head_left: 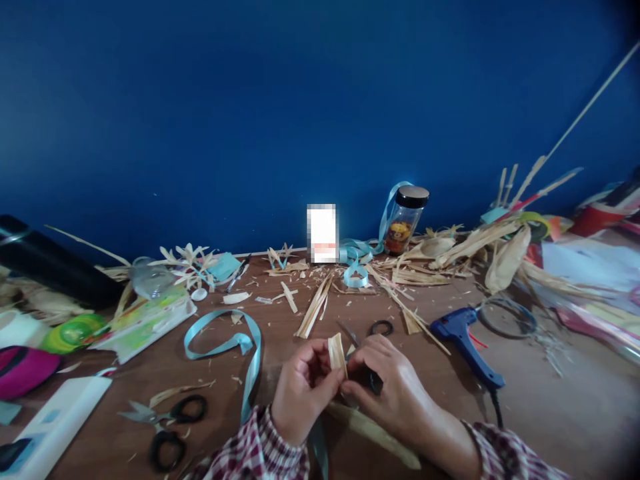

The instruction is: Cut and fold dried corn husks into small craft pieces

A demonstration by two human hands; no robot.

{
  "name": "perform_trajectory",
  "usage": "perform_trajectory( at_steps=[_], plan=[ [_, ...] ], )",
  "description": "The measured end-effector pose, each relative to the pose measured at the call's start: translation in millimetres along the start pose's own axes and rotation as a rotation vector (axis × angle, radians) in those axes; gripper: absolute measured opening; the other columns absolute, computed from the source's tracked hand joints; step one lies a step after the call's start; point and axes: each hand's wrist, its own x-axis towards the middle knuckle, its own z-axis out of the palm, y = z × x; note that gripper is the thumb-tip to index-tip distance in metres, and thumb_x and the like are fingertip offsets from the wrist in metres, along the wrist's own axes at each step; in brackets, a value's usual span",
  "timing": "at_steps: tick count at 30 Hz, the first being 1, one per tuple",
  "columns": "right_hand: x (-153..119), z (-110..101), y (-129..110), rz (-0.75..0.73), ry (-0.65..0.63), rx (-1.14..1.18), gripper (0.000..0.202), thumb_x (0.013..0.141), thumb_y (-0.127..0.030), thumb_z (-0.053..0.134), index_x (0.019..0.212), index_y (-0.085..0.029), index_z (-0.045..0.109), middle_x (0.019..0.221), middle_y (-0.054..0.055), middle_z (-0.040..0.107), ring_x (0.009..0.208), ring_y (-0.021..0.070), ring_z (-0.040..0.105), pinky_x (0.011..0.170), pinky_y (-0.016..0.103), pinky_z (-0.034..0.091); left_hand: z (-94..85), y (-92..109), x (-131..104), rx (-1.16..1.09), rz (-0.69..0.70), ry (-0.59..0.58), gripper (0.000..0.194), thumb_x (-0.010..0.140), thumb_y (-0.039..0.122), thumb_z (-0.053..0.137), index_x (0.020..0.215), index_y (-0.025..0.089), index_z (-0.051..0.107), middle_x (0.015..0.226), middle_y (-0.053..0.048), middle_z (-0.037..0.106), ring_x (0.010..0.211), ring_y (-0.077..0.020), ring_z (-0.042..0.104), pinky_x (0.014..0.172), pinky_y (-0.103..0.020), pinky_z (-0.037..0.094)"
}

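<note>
A short, pale strip of dried husk stands upright between my hands, low in the middle of the view. My left hand is closed on its lower part, thumb against its face. Close at its right side is my right hand, with thumb and fingers pinched near the strip's edge; whether they grip it is hard to tell. Behind and partly under my right hand lies a pair of scissors with black handles. A longer husk piece lies on the table below my hands.
Open scissors and a light blue ribbon lie to the left. On the right is a blue glue gun with its cord. A lidded jar, husk scraps and a white power strip are on the brown table.
</note>
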Motion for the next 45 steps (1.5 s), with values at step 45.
perform_trajectory(
  at_steps=[45],
  plan=[
    [-2.7, 7.2, 9.3, -0.009, -0.016, 0.033, 0.011, 0.077, -0.009, 0.055, 0.072, -0.018, 0.053, 0.072, 0.001, 0.059, 0.072, 0.0162, 0.051, 0.065, 0.026, 0.036, -5.2, -2.3, 1.1, 0.131, 0.034, 0.067, 0.021, 0.075, 0.034, 0.066, 0.078, 0.014, 0.072, 0.063, -0.004, 0.067, 0.054, -0.0122, 0.06, 0.051, -0.021, 0.051]
  ],
)
